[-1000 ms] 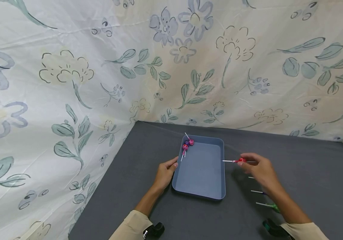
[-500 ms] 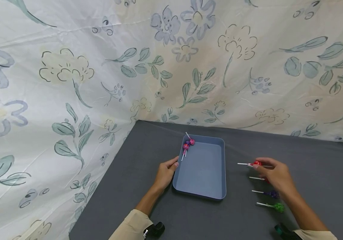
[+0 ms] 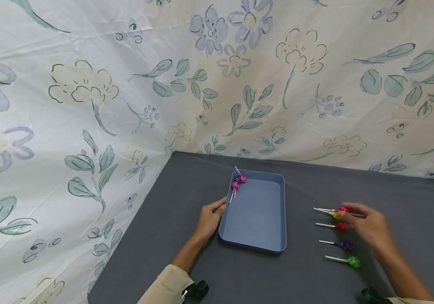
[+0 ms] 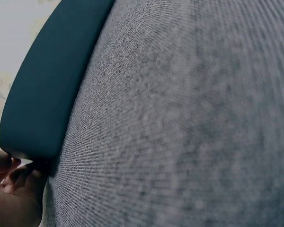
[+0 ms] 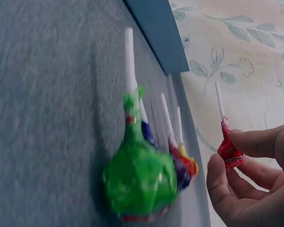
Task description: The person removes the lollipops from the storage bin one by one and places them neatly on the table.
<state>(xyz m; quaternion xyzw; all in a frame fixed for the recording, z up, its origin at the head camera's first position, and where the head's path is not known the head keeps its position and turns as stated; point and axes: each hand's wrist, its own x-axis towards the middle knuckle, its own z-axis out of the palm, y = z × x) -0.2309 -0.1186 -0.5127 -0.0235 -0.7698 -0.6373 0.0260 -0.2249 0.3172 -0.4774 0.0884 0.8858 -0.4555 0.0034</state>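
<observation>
The red lollipop (image 3: 343, 209) sits at the fingertips of the right hand (image 3: 370, 226), its wrapped head pinched between thumb and fingers and its white stick pointing left towards the blue tray (image 3: 256, 215). From the right wrist it shows raised off the bench (image 3: 190, 181), apart from the lollipops lying there. In the head view it overlaps the yellow lollipop (image 3: 335, 215), which lies just left of the fingertips. Nearer the wearer come a second red lollipop (image 3: 341, 227), close below the fingers, then a purple lollipop (image 3: 346, 245) and a green lollipop (image 3: 353, 262), all with sticks towards the tray. The left hand (image 3: 207, 221) grips the tray's left edge, thumb at the rim. In the tray's far left corner, well apart from the right hand, two pink lollipops (image 3: 243, 179) cluster with a dark purple one (image 3: 237, 180); one stick crosses the rim. As for writing, the held wrapper carries a dark and white band near its end, and the green one small pale marks; both are too small or blurred to read.
</observation>
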